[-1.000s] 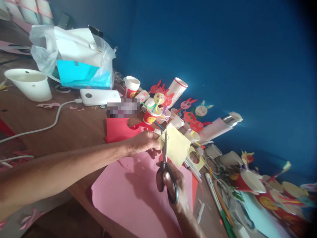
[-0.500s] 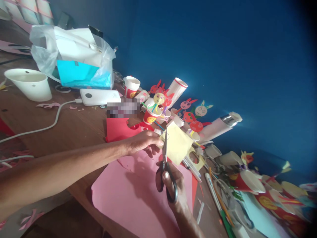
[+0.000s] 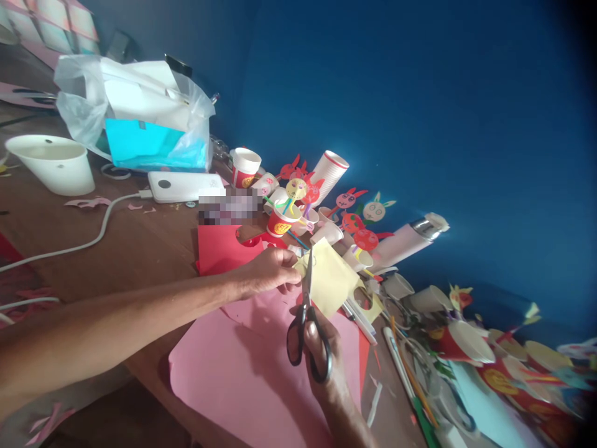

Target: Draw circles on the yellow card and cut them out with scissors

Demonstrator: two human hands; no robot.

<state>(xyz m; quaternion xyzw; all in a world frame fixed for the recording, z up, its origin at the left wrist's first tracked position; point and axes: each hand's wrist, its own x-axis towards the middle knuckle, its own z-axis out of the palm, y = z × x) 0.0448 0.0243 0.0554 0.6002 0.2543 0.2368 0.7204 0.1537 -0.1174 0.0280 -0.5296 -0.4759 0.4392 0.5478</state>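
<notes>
My left hand (image 3: 269, 270) pinches the near-left corner of a pale yellow paper piece (image 3: 330, 280) and holds it above a large pink sheet (image 3: 247, 373). My right hand (image 3: 326, 358) has its fingers through the black handles of a pair of scissors (image 3: 306, 323). The blades point up and away from me and bite into the left part of the yellow paper, close to my left fingertips. A red sheet (image 3: 217, 247) lies just beyond my left hand.
Decorated paper cups (image 3: 282, 218) and paper rabbit faces (image 3: 347, 200) crowd the blue wall. A white power bank (image 3: 184, 185) with cable, a white bowl (image 3: 51, 165) and a plastic bag (image 3: 135, 112) sit far left. More cups, pens and scraps lie at the right.
The scissor handles have spread slightly wider. The yellow paper has tilted a little in my left hand. The view has shifted slightly.
</notes>
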